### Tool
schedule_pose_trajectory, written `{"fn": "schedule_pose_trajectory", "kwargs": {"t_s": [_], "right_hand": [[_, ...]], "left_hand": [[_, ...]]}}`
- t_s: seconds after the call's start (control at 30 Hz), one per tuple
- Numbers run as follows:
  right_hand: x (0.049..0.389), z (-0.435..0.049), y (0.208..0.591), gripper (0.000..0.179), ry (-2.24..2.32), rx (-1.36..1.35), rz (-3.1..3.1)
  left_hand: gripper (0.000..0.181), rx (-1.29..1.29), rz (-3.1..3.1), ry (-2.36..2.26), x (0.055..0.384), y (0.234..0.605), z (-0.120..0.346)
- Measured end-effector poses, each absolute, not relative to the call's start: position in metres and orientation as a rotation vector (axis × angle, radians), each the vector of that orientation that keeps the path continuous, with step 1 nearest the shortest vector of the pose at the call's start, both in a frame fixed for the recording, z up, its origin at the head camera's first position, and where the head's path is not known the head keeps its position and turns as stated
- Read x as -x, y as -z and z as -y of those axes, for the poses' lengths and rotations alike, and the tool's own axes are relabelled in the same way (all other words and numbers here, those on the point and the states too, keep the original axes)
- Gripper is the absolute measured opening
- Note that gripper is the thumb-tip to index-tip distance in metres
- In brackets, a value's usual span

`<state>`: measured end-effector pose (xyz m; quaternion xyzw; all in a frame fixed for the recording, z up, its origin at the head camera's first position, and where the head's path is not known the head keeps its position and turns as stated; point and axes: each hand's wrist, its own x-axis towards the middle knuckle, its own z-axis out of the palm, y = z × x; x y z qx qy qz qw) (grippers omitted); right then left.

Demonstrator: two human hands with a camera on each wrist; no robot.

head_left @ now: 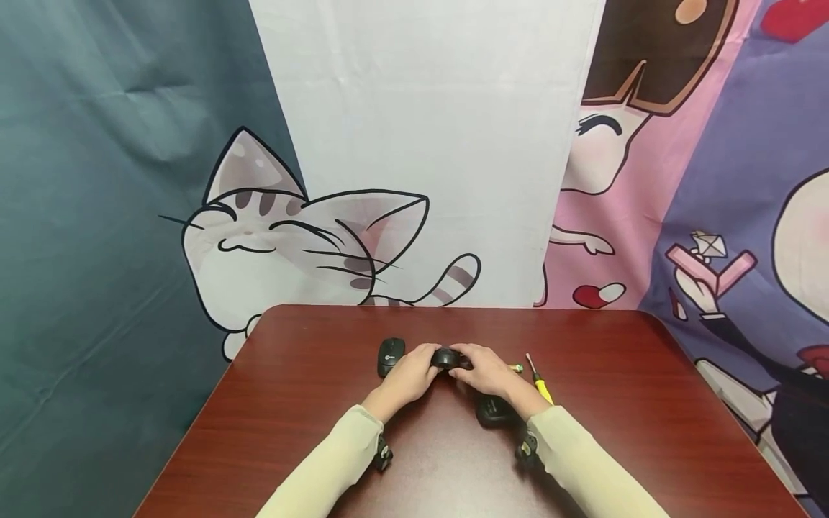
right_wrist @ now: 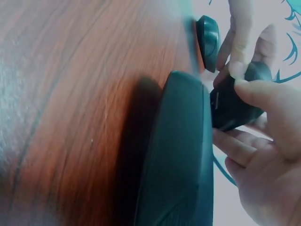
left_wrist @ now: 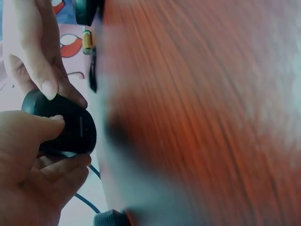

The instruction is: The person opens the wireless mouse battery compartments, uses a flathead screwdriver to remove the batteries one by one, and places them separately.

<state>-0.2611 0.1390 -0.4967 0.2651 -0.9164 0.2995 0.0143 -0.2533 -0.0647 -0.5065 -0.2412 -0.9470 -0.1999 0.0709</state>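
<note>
Both hands hold a black computer mouse (head_left: 445, 358) above the far middle of the table. My left hand (head_left: 411, 375) grips its left side; in the left wrist view the thumb lies across the mouse (left_wrist: 70, 123) with fingers beneath. From the other side my right hand (head_left: 484, 369) pinches it, thumb on its face in the right wrist view. A second black mouse (head_left: 391, 357) with a small pale logo lies left of the left hand. Under the right wrist sits a third black mouse (head_left: 494, 411), large in the foreground of the right wrist view.
A screwdriver (head_left: 540, 385) with a yellow handle lies right of the right hand. A battery (head_left: 517, 367) shows just past that hand, and a thin dark piece (left_wrist: 93, 70) lies near it in the left wrist view. The brown table (head_left: 291, 403) ends before a printed cloth backdrop.
</note>
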Motion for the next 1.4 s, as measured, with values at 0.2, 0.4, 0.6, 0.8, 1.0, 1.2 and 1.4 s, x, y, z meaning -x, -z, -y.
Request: {"fn": "schedule_pose_trajectory", "kwargs": {"t_s": [0.2, 0.4, 0.6, 0.8, 1.0, 1.2, 1.4], "right_hand": [[0.257, -0.137, 0.493, 0.026, -0.975, -0.768, 2.747], [0.249, -0.138, 0.486, 0.029, -1.042, -0.754, 2.696], [0.239, -0.139, 0.476, 0.033, -1.073, -0.758, 2.647], [0.221, -0.138, 0.468, 0.034, -1.224, -0.751, 2.601], [0.205, -0.138, 0.462, 0.036, -1.31, -0.706, 2.585], [0.193, -0.139, 0.46, 0.037, -1.345, -0.615, 2.594], [0.183, -0.142, 0.461, 0.036, -1.388, -0.55, 2.602]], "left_hand": [[0.03, 0.663, 2.821, 0.684, 0.246, 0.498, 0.067], [0.033, 0.641, 2.825, 0.769, 0.238, 0.486, 0.071], [0.038, 0.66, 2.827, 0.911, 0.229, 0.473, 0.074], [0.039, 0.669, 2.777, 1.151, 0.215, 0.465, 0.078], [0.041, 0.648, 2.706, 1.347, 0.203, 0.459, 0.078], [0.044, 0.608, 2.667, 1.452, 0.196, 0.457, 0.075], [0.041, 0.577, 2.635, 1.599, 0.188, 0.457, 0.071]]}}
